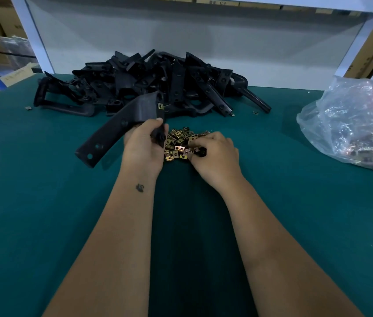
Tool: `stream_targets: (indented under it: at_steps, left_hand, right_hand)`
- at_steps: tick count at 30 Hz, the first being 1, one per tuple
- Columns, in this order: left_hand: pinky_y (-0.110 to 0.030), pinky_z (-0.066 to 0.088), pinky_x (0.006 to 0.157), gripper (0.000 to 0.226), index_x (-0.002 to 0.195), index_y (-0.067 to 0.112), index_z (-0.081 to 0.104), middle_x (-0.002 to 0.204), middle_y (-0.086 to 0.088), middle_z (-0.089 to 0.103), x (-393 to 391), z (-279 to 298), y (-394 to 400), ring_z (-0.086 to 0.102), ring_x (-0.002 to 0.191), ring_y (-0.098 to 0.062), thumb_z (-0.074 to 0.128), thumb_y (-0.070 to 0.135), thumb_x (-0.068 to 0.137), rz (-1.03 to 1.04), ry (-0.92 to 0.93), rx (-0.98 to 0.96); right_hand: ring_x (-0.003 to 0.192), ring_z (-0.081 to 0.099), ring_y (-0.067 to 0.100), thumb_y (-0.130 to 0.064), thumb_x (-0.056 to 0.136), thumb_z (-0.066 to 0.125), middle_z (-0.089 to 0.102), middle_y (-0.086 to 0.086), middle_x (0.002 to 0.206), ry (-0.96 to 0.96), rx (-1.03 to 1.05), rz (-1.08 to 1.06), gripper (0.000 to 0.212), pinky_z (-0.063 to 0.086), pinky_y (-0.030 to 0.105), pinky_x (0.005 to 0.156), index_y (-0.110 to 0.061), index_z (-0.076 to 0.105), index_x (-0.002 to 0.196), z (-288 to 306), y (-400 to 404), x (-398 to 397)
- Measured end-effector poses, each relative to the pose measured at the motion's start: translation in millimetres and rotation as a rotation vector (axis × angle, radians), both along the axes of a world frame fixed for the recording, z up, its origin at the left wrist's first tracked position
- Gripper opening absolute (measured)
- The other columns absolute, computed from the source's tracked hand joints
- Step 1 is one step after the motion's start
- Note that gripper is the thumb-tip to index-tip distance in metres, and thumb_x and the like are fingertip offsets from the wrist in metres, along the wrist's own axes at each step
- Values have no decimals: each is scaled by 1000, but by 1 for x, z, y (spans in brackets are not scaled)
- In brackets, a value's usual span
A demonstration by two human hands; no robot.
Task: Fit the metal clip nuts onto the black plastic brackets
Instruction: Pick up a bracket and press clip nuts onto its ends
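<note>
Left hand (143, 145) gripping, right hand (215, 154) pinching

Matt black plastic bracket (121, 124); shiny brass-toned metal clip nuts (178, 145).

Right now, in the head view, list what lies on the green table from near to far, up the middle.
Heap of brass clip nuts → black bracket held up by the left hand → pile of black brackets.
</note>
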State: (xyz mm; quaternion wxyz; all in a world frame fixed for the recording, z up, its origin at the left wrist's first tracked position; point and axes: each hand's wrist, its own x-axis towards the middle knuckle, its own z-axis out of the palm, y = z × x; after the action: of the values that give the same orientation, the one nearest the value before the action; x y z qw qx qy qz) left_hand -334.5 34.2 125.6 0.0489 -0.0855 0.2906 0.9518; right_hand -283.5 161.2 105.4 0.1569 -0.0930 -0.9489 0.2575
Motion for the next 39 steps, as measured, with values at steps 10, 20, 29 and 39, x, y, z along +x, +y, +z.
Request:
stream_targets:
  at_steps: [10, 20, 29, 39]
  left_hand:
    - [-25, 58, 68, 48, 135, -7, 48, 105, -15, 65, 10, -3, 16, 70, 86, -17, 64, -4, 90, -92, 67, -50]
    - [-24, 58, 63, 55, 138, -9, 42, 89, -13, 69, 17, -5, 33, 72, 74, -18, 65, -5, 88, -141, 70, -93]
    - [-29, 58, 69, 55, 139, -6, 42, 78, -7, 72, 12, -12, 37, 71, 73, -17, 63, -6, 88, -158, 85, -176]
    - [-31, 56, 84, 22, 80, 3, 56, 83, -11, 55, 14, -9, 30, 60, 83, -22, 46, -12, 94, -315, 113, 42]
  right_hand:
    - [87, 59, 12, -15, 89, 68, 62, -11, 84, 239, -328, -22, 4, 47, 24, 79, -17, 69, 93, 4, 1, 1]
    - [78, 65, -1, -14, 90, 67, 71, -12, 82, 430, -655, -26, 10, 50, 13, 72, -20, 74, 86, 10, 2, 4]
    - [77, 65, -2, 1, 86, 67, 71, -5, 85, 422, -984, -4, 20, 51, 12, 72, -19, 71, 88, 13, 2, 3]
    - [77, 65, 7, -2, 85, 70, 71, -2, 80, 409, -1117, 24, 18, 51, 17, 71, -19, 74, 87, 14, 3, 3]
